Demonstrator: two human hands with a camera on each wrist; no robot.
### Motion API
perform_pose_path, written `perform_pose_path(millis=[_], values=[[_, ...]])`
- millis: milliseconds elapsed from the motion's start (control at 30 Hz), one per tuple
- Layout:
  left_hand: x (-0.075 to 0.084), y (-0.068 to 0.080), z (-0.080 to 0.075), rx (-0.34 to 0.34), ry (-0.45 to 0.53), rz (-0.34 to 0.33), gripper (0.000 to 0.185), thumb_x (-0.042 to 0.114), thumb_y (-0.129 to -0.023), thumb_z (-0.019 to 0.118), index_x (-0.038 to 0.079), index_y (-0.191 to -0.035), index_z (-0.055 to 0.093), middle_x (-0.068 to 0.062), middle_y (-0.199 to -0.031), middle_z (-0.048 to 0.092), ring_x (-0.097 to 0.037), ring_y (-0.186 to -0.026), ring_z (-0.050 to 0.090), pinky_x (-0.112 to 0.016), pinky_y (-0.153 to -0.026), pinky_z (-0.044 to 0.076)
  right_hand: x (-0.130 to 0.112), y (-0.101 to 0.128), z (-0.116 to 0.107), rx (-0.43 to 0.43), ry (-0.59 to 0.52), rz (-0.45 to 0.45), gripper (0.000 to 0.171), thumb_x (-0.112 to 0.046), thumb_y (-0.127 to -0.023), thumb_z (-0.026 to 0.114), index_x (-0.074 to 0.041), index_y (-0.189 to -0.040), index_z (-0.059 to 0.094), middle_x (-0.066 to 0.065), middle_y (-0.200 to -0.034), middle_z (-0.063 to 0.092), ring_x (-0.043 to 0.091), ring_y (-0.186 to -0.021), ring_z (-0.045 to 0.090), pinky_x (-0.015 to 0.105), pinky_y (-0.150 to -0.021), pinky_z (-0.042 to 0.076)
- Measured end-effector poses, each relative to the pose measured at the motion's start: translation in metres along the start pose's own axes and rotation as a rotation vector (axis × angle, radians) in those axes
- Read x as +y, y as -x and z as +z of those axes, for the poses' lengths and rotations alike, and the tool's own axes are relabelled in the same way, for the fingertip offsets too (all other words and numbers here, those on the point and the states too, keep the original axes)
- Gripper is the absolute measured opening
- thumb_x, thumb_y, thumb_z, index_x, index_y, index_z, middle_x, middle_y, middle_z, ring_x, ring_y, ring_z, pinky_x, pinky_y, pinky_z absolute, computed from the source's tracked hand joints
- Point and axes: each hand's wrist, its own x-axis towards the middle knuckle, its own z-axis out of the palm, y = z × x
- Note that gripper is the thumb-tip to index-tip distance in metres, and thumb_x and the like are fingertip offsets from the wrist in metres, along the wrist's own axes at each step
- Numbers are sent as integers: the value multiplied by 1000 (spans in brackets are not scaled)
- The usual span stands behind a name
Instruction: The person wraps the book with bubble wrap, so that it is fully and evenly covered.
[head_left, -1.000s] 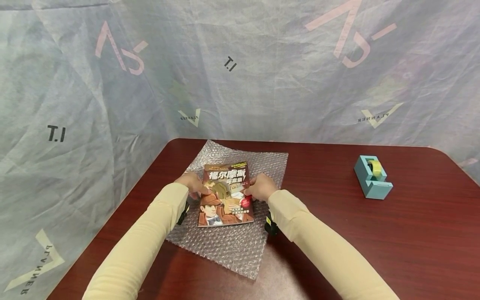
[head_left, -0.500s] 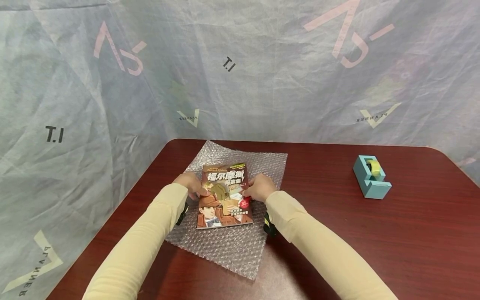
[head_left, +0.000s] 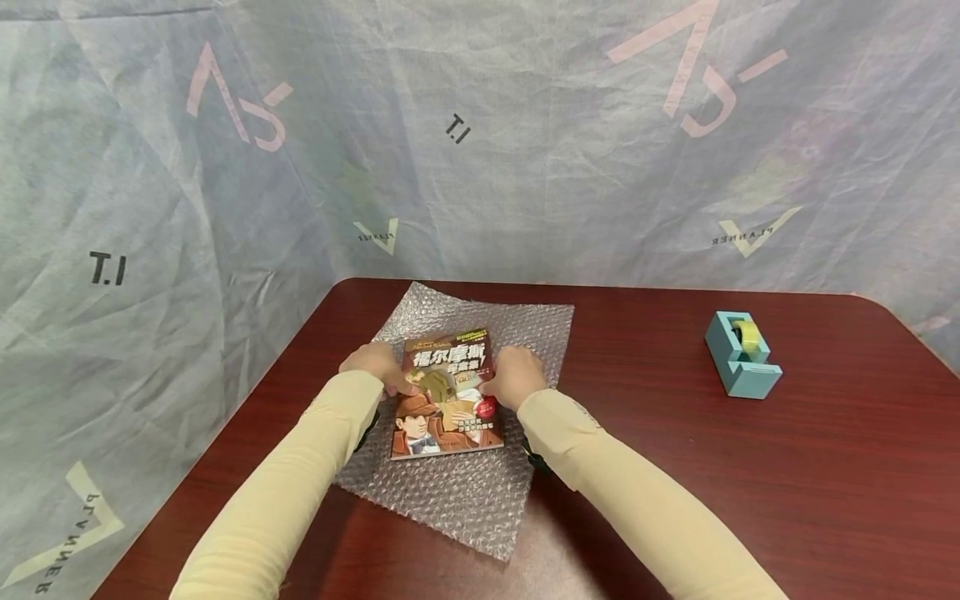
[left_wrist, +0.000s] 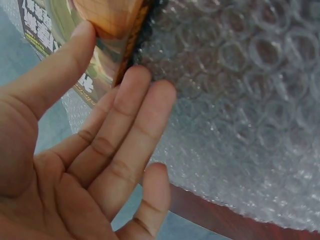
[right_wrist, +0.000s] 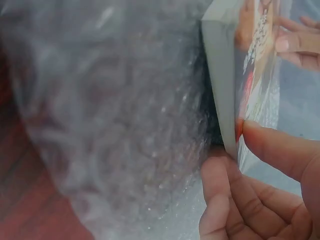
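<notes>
A paperback book (head_left: 447, 392) with a detective drawing on its cover lies on a sheet of bubble wrap (head_left: 457, 500) on the dark red table (head_left: 712, 483). My left hand (head_left: 369, 361) pinches the book's left edge. In the left wrist view its thumb (left_wrist: 75, 45) lies on the cover (left_wrist: 105, 25) and the fingers (left_wrist: 135, 100) reach under the edge against the bubble wrap (left_wrist: 240, 100). My right hand (head_left: 517, 375) pinches the right edge. The right wrist view shows that thumb (right_wrist: 270, 145) on the cover, with the fingers (right_wrist: 225, 175) under the page block (right_wrist: 225, 75).
A light blue tape dispenser (head_left: 742, 354) with a yellowish roll stands to the right on the table. A grey printed cloth (head_left: 480, 150) hangs behind and to the left. The table's left edge (head_left: 225, 433) runs close to the bubble wrap.
Both hands have slid a little farther up along the book's sides. The book has barely shifted on the bubble wrap.
</notes>
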Motion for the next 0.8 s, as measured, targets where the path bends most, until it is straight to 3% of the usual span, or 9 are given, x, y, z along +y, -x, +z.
perform_pose_path(millis=[233, 333, 433, 533, 600, 700, 800], values=[[0, 1, -1, -12, 22, -3, 29, 33, -83, 86, 9, -76, 72, -5, -71, 71, -17, -61, 67, -34, -63, 53, -3, 2, -2, 9, 57, -4, 30, -29, -81, 88, -8, -73, 68, 8, -81, 70, 33, -88, 70, 45, -75, 58], [-1, 1, -2, -29, 31, -2, 28, 34, -83, 86, 9, -80, 72, -5, -75, 72, -18, -64, 68, -36, -66, 54, 2, 1, -3, -18, 57, -1, 34, -33, -82, 87, -10, -69, 66, 5, -72, 65, 27, -75, 67, 40, -63, 55], [-2, 0, -4, -61, 44, 0, 27, 33, -84, 85, 8, -83, 72, -5, -77, 72, -19, -68, 69, -36, -68, 54, 8, 1, -6, -47, 55, -11, 40, -32, -86, 83, -14, -57, 61, -1, -60, 58, 18, -59, 55, 34, -52, 45], [-3, -2, -7, -92, 47, 0, 24, 29, -86, 82, 8, -82, 71, -5, -77, 71, -20, -71, 70, -36, -68, 53, 13, 2, -11, -40, 43, -35, 41, -26, -90, 79, -16, -55, 61, -2, -56, 56, 16, -54, 47, 32, -49, 38], [-3, -2, -8, -97, 42, 0, 22, 26, -87, 81, 8, -79, 70, -5, -76, 71, -21, -72, 70, -36, -68, 53, 15, 3, -15, -22, 34, -44, 34, -25, -91, 78, -15, -60, 67, -1, -61, 62, 17, -56, 50, 33, -50, 41], [-1, 1, -8, -75, -4, 0, 22, 25, -86, 81, 8, -76, 71, -7, -78, 72, -23, -75, 67, -38, -70, 54, 19, 6, -20, -1, 15, -46, 16, -25, -91, 78, -13, -80, 79, 3, -80, 73, 19, -65, 61, 36, -55, 50], [2, 4, -7, -6, -61, -17, 23, 26, -86, 80, 4, -89, 74, -14, -95, 72, -28, -86, 67, -44, -76, 56, 22, 10, -24, 4, 18, -62, 15, -25, -93, 76, -10, -94, 81, 7, -89, 74, 19, -66, 62, 37, -57, 52]])
